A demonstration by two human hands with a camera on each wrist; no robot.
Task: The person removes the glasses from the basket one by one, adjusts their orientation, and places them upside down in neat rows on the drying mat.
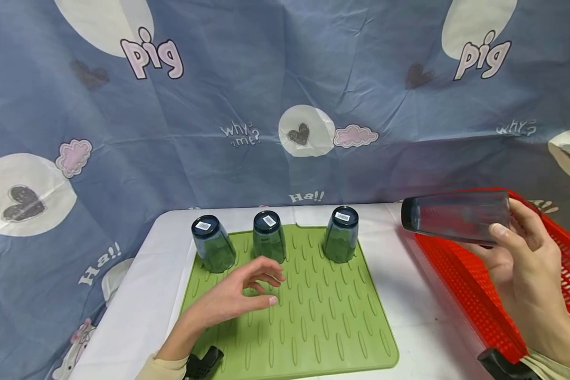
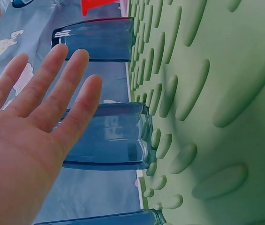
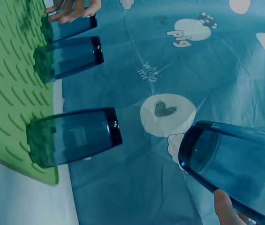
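Note:
My right hand [image 1: 527, 258] grips a blue drinking glass [image 1: 461, 214] near its mouth, holding it on its side with the thick base pointing left, above the edge of a red basket [image 1: 475, 274]. Over the green ridged mat [image 1: 313, 316], my left hand [image 1: 237, 293] hovers empty with relaxed fingers. Three more glasses stand upside down along the mat's far edge: a left glass [image 1: 214, 245], a middle glass [image 1: 269, 240] just beyond my left fingers, and a right glass [image 1: 341, 237]. White labels show on their upturned bases.
A white-covered table [image 1: 128, 311] lies under the mat. Behind it hangs a blue printed cloth [image 1: 247, 174]. The red basket stands on the right, beside the mat, with a strip of white tabletop between them.

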